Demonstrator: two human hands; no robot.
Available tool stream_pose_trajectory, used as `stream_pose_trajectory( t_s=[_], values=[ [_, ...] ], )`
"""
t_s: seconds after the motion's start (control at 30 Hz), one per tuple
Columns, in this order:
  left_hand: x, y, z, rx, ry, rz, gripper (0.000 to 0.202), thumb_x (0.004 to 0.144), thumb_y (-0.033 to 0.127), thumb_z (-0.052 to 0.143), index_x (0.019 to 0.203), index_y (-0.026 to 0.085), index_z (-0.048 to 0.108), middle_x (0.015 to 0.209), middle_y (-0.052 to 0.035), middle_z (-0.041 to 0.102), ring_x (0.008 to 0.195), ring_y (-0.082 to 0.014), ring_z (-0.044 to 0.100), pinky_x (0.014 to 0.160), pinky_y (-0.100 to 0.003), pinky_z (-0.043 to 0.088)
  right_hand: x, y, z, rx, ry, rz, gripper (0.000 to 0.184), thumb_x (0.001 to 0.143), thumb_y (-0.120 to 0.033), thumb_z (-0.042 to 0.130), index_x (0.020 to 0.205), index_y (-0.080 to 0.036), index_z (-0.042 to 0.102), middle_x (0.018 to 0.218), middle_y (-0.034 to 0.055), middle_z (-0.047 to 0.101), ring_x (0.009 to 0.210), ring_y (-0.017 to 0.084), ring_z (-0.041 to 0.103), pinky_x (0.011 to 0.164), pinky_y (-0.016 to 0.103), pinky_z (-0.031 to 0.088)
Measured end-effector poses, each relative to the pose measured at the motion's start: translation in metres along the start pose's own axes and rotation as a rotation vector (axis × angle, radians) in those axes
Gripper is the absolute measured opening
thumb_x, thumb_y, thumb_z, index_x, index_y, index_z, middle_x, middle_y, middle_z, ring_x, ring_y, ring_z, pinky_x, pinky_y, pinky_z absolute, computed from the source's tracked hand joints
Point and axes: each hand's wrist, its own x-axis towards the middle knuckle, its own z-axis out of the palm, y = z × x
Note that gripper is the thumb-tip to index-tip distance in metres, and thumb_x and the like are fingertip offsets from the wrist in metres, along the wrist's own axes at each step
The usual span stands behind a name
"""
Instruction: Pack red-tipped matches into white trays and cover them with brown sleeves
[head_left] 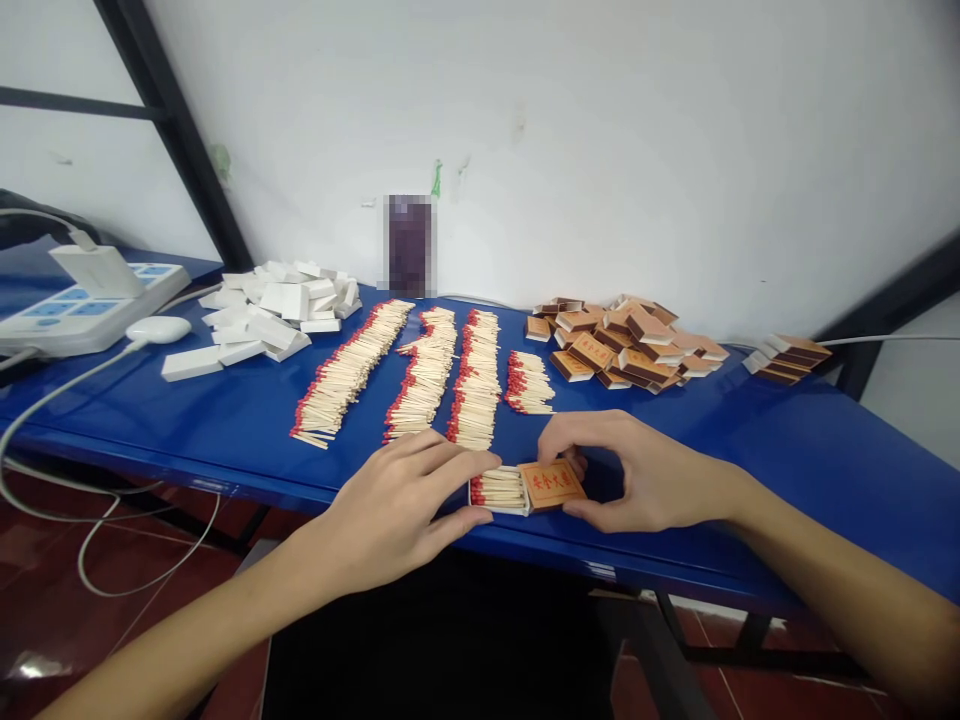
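Note:
My left hand point(409, 500) pinches the white inner tray point(501, 490), which is full of red-tipped matches, at the blue table's near edge. My right hand point(637, 470) grips the orange matchbox sleeve point(553, 484), and the tray sits partly inside it. Just behind my hands lie several rows of loose matches point(427, 365).
A heap of white inner trays point(274, 310) lies at the back left, and a pile of orange sleeves point(626, 345) at the back right, with a few more boxes point(787, 358) farther right. A white power strip point(82, 300) and cables occupy the left end of the blue table point(825, 450).

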Motion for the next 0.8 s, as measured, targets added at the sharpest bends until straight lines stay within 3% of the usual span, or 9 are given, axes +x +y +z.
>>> stream_pose_trajectory(
  t_s=[0.8],
  values=[
    [-0.0003,0.0012,0.0004,0.003,0.043,-0.073,0.032,0.095,0.041,0.061,0.119,0.020,0.058,0.101,-0.0060,0.070,0.091,-0.0226,0.063,0.078,-0.034,0.052,0.0001,0.0002,0.0021,0.042,-0.021,0.030,0.022,0.077,-0.026,0.074,0.095,-0.020,0.063,0.083,0.0000,0.063,0.065,0.011,0.053,0.059,0.023,0.047]
  ],
)
